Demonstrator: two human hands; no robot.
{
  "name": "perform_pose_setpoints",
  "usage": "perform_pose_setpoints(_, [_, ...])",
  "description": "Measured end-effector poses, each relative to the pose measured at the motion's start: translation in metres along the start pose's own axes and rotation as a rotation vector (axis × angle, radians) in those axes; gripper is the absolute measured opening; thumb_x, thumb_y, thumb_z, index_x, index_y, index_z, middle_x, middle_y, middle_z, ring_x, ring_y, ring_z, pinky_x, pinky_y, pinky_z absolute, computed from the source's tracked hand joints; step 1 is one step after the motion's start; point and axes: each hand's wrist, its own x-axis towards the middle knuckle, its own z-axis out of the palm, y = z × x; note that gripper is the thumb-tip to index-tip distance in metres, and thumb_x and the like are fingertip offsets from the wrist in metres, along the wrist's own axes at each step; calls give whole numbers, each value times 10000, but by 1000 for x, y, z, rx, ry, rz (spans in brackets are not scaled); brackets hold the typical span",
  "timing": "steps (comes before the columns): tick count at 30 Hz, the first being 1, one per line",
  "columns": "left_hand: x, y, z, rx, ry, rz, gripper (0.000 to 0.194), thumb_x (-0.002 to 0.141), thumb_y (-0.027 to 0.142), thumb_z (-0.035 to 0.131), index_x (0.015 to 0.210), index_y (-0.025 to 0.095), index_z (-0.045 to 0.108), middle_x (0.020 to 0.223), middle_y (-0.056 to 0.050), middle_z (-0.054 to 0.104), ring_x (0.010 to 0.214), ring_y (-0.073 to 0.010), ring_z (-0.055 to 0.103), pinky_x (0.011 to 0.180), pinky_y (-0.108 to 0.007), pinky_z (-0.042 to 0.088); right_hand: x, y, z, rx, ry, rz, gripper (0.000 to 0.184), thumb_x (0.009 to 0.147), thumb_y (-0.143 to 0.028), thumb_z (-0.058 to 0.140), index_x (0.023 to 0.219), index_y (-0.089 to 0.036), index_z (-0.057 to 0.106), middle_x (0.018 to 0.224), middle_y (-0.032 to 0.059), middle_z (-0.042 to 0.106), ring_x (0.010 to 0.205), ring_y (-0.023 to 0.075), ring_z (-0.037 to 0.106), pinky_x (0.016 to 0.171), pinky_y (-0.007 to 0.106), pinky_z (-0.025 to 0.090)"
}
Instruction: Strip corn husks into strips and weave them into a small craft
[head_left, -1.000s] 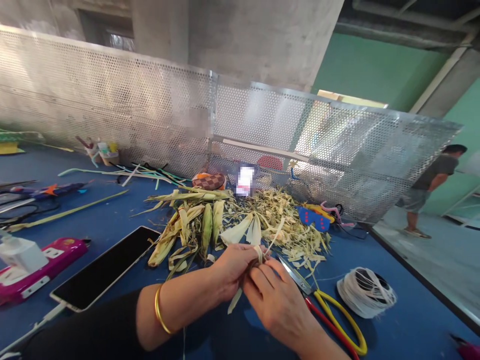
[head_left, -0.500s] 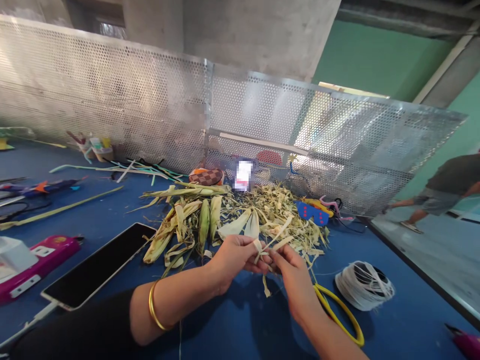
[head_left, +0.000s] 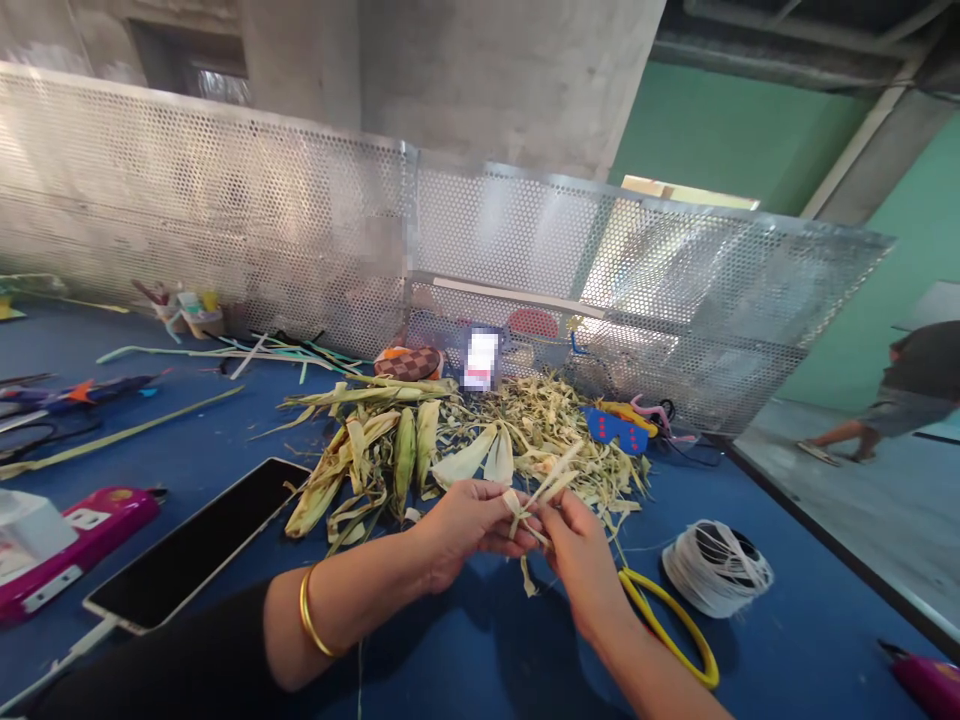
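Note:
Both my hands meet over the near edge of a heap of dried corn husks. My left hand (head_left: 469,525), gold bangle on the wrist, pinches a folded pale corn husk piece (head_left: 516,508) with loops at its middle. My right hand (head_left: 577,535) grips the narrow strips on the right side of that same piece, its fingertips close to the left ones. Strip ends poke up and hang below the fingers. Just behind stand two broad pale husk leaves (head_left: 480,458). The fingers partly hide the husk piece.
On the blue table, a string spool (head_left: 716,568) and yellow-handled scissors (head_left: 675,625) lie right. A phone (head_left: 199,545) and magenta power strip (head_left: 82,540) lie left. Shredded husks (head_left: 555,410) and a perforated metal screen (head_left: 510,230) stand behind. A person (head_left: 911,380) is far right.
My hands stay together on the husk piece, with small finger shifts; the strips on the right point up more closely together. The view has tilted slightly, and the far person has moved right.

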Motion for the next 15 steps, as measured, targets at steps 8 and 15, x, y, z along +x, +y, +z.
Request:
perform_pose_setpoints(8, [-1,7,0,-107,-123,-9,217,591,161,632,795,96,663,770,-81,678,685,-151,635,720,-270,495,2,-6,-4,85,-16,111,301,665,-444,642,657,-202,462,468,-104,361,393,55,268,392,193,171])
perform_pose_setpoints(15, [0,-2,2,46,10,82,331,586,307,766,832,107,672,694,-35,650,604,-106,586,644,-238,478,0,-7,0,49,2,83,312,656,-441,654,611,-211,448,428,-103,360,371,66,289,372,198,194])
